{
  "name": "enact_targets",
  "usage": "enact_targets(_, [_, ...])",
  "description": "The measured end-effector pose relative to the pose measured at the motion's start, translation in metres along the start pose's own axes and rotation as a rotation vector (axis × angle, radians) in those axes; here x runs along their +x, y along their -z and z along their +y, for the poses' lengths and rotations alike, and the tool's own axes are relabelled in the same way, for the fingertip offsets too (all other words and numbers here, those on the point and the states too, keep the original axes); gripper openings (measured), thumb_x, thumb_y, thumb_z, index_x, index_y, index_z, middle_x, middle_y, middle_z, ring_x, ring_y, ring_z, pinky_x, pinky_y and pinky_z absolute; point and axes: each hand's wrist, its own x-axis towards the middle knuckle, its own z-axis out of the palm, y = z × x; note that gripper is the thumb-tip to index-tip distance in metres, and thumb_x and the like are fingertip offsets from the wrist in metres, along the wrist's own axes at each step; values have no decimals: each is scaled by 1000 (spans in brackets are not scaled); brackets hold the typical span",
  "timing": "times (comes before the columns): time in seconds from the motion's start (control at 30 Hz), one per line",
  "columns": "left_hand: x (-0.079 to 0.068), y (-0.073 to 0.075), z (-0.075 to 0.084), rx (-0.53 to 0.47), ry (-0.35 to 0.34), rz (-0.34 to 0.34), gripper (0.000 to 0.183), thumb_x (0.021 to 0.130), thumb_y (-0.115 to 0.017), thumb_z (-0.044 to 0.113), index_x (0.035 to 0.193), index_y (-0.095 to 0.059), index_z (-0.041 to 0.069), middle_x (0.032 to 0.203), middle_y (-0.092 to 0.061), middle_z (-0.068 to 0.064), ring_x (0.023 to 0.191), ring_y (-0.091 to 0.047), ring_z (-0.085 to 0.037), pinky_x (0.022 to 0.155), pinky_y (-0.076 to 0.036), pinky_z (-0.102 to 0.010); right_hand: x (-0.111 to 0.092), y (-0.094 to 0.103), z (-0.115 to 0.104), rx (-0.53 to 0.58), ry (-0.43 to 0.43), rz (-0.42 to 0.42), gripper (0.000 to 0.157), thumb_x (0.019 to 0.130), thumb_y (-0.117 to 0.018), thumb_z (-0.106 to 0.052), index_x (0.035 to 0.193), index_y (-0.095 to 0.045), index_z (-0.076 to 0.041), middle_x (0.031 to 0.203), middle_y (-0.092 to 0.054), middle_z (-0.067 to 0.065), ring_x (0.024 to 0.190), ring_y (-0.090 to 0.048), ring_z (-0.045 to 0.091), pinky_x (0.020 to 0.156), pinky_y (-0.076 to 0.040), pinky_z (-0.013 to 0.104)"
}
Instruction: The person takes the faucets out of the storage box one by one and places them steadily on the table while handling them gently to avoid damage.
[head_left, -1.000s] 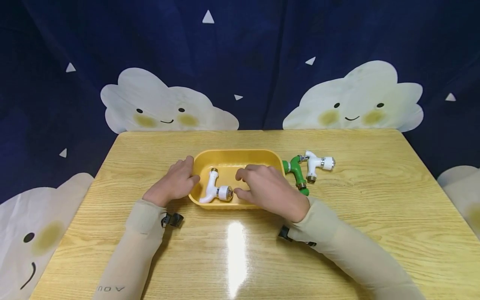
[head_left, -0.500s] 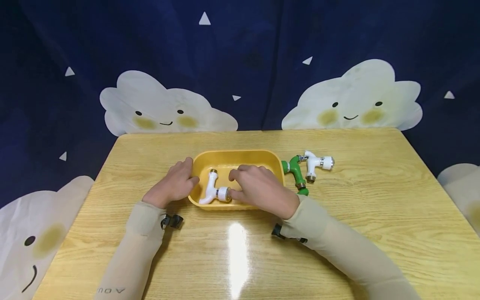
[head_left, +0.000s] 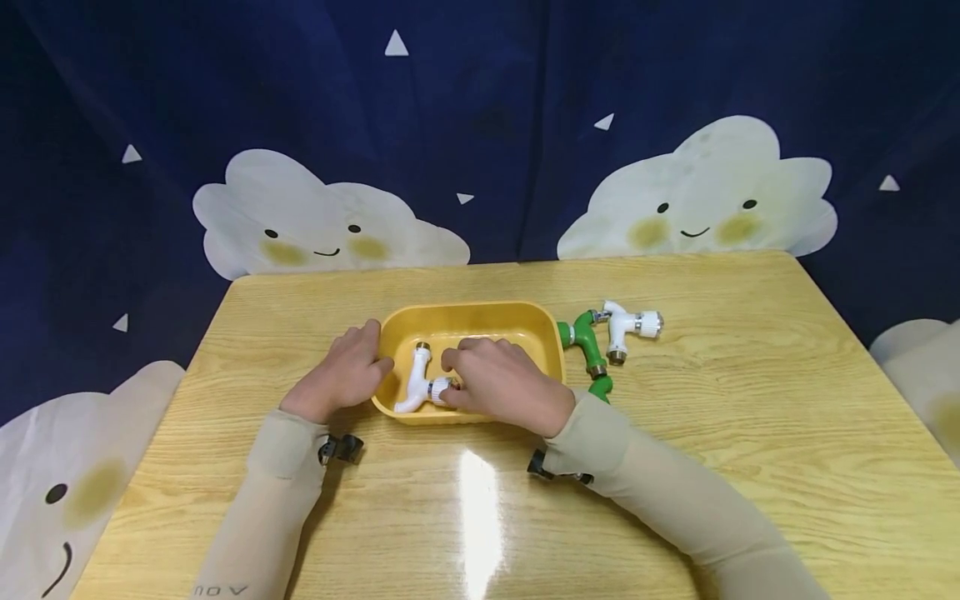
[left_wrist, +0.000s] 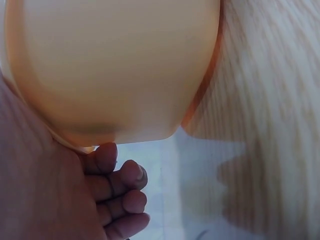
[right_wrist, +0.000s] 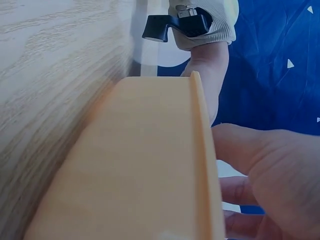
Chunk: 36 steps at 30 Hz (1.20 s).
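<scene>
A yellow plastic basin (head_left: 468,314) sits on the table. My left hand (head_left: 339,375) grips its left end, with the thumb over the rim; curled fingers (left_wrist: 127,202) show at the basin wall in the left wrist view. Inside, towards the left, lies a white tap (head_left: 417,379) with a ribbed round knob and a brass threaded end. Over the basin reaches my right hand (head_left: 502,383), thumb overlapping the knob and index finger raised beyond it. In the right wrist view the basin's near wall (right_wrist: 135,160) hides the tap, and the right fingers (right_wrist: 237,190) stay bent and apart.
Just right of the basin a green tap (head_left: 587,337) lies close to its wall. Touching its far end in view is another white tap (head_left: 624,327). A second green tap (head_left: 600,387) shows partly behind the right sleeve. A dark blue cloud-patterned curtain (head_left: 495,100) hangs behind the wooden table (head_left: 720,400).
My right hand has moved left across the basin, from just beside the white tap's knob to over it. The left hand keeps its hold on the rim. The head view has shifted slightly.
</scene>
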Motion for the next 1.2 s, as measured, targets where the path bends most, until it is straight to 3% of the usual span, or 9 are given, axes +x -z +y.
enact_targets(0.6, [1,-3,-2,61,-24,57,20,95,-49,22,102,-48,3,88,-49,-11,87,-45,-29,76,-32,-35,9,-17,0,21,31,-3,29,92,-77,-42,88,-65,-16,76,-56,-2,58,-47,12,48,-34,25])
enact_targets(0.93, [1,-2,1,72,-23,48,21,96,-49,22,104,-48,2,90,-50,-11,89,-43,-29,77,-32,-36,15,-19,1,25,3,-34,26,89,-81,-37,96,-71,-14,81,-60,-1,63,-52,14,51,-38,26])
enact_targets(1.2, [1,-1,1,75,-19,54,20,95,-50,21,103,-48,3,90,-49,-10,89,-43,-29,77,-31,-35,20,-22,2,10,4,-72,34,88,-82,-39,109,-75,-14,92,-64,0,73,-55,14,57,-42,27])
